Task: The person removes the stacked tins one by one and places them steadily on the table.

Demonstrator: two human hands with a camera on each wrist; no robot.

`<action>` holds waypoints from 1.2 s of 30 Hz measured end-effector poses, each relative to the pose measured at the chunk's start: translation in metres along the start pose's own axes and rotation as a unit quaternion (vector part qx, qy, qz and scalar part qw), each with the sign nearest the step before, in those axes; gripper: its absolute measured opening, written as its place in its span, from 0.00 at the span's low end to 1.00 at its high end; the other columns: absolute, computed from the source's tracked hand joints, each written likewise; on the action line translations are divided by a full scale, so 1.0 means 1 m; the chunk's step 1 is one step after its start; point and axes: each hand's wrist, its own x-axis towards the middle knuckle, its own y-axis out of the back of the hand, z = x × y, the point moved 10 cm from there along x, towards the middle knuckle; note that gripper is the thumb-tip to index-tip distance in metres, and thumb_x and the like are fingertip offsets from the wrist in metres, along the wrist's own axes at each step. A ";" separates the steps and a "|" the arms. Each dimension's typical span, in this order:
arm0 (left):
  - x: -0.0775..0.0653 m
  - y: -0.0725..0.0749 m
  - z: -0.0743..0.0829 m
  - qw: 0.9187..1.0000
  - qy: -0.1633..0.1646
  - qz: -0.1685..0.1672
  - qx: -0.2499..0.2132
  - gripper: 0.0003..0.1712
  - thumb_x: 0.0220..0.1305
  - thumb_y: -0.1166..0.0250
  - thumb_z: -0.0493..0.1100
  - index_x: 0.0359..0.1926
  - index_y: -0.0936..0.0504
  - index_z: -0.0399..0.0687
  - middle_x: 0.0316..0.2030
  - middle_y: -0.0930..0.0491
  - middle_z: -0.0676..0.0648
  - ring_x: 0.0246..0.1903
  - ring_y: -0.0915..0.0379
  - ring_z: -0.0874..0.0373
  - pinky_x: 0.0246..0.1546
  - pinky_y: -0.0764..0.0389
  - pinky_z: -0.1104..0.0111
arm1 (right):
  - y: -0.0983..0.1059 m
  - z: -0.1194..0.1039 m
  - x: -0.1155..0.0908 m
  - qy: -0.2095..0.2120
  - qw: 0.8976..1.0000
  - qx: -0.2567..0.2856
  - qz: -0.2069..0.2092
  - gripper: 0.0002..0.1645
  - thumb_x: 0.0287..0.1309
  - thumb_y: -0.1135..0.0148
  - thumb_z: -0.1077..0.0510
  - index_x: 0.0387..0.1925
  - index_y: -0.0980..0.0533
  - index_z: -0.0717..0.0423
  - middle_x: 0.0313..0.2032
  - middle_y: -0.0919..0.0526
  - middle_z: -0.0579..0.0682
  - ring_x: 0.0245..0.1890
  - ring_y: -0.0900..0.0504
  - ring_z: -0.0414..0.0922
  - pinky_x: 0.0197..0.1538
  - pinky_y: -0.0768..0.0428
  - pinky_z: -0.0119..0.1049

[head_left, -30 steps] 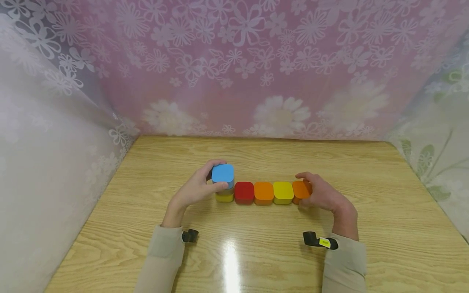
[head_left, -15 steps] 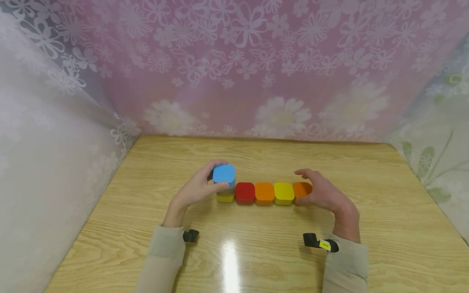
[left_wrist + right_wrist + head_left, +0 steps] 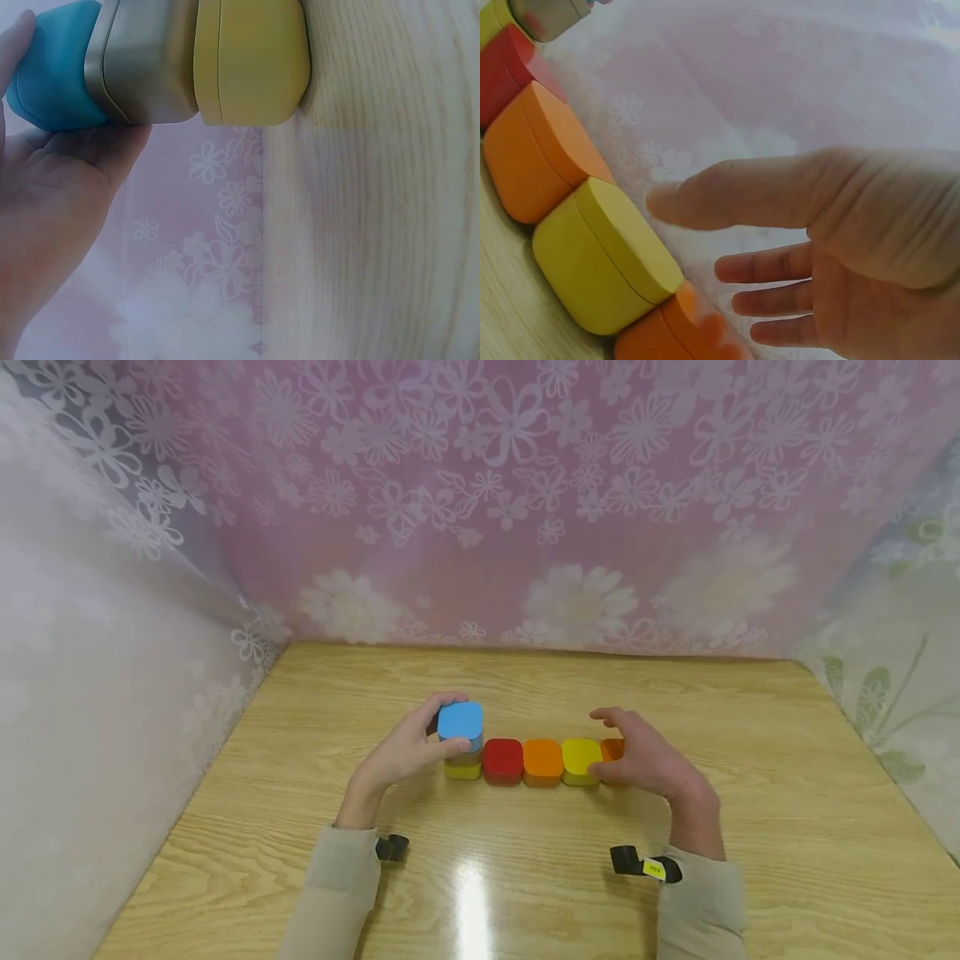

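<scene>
At the left end of a row, small rounded-square lidded boxes form a stack: a blue box [image 3: 461, 723] on top, a gold-grey box [image 3: 146, 64] in the middle, a yellow box [image 3: 255, 64] on the table. My left hand [image 3: 401, 750] grips the blue box between thumb and fingers. To the right stand a red box [image 3: 503, 760], an orange box [image 3: 542, 761], another yellow box [image 3: 579, 756] and a second orange box [image 3: 612, 749]. Over these last two hovers my right hand [image 3: 651, 762], thumb and fingers spread and holding nothing; it partly hides the end orange box.
The boxes stand on a wood-grain table [image 3: 525, 860]. A pink flowered curtain [image 3: 480, 527] hangs along its far edge, with pale curtain cloth on both sides. Black straps with small mounts [image 3: 645, 865] sit at each wrist.
My right hand has come off the end orange box and shifted left, its thumb now overlapping the yellow box beside it. The left hand keeps its grip on the blue box.
</scene>
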 end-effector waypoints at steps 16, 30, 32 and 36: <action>0.001 0.000 -0.003 1.000 0.006 0.007 0.000 0.39 0.64 0.30 0.46 0.71 0.38 0.46 0.67 0.34 0.43 0.63 0.33 0.44 0.63 0.32 0.47 | -0.016 -0.022 0.013 0.024 1.000 -0.008 0.012 0.49 0.55 0.27 0.49 0.71 0.40 0.61 0.68 0.37 0.65 0.64 0.35 0.64 0.64 0.32 0.62; 0.000 0.000 0.001 1.000 0.004 0.006 -0.006 0.37 0.65 0.30 0.45 0.70 0.37 0.50 0.66 0.33 0.43 0.62 0.32 0.45 0.62 0.31 0.48 | -0.040 -0.056 0.025 0.046 0.998 0.023 0.020 0.44 0.62 0.32 0.47 0.73 0.41 0.55 0.70 0.38 0.60 0.68 0.37 0.59 0.67 0.34 0.59; 0.000 0.000 0.001 1.000 0.004 0.005 -0.006 0.37 0.65 0.31 0.45 0.71 0.37 0.49 0.66 0.33 0.43 0.62 0.33 0.45 0.62 0.31 0.48 | -0.043 -0.061 0.026 0.051 0.998 0.025 0.019 0.45 0.63 0.34 0.45 0.74 0.42 0.54 0.70 0.38 0.59 0.69 0.37 0.59 0.67 0.34 0.60; 0.000 -0.001 0.001 1.000 0.004 0.003 -0.005 0.39 0.65 0.30 0.46 0.71 0.38 0.46 0.66 0.33 0.43 0.63 0.33 0.45 0.63 0.31 0.47 | -0.048 -0.070 0.027 0.061 0.997 0.033 0.020 0.45 0.64 0.35 0.44 0.76 0.44 0.49 0.72 0.39 0.56 0.70 0.38 0.59 0.67 0.35 0.61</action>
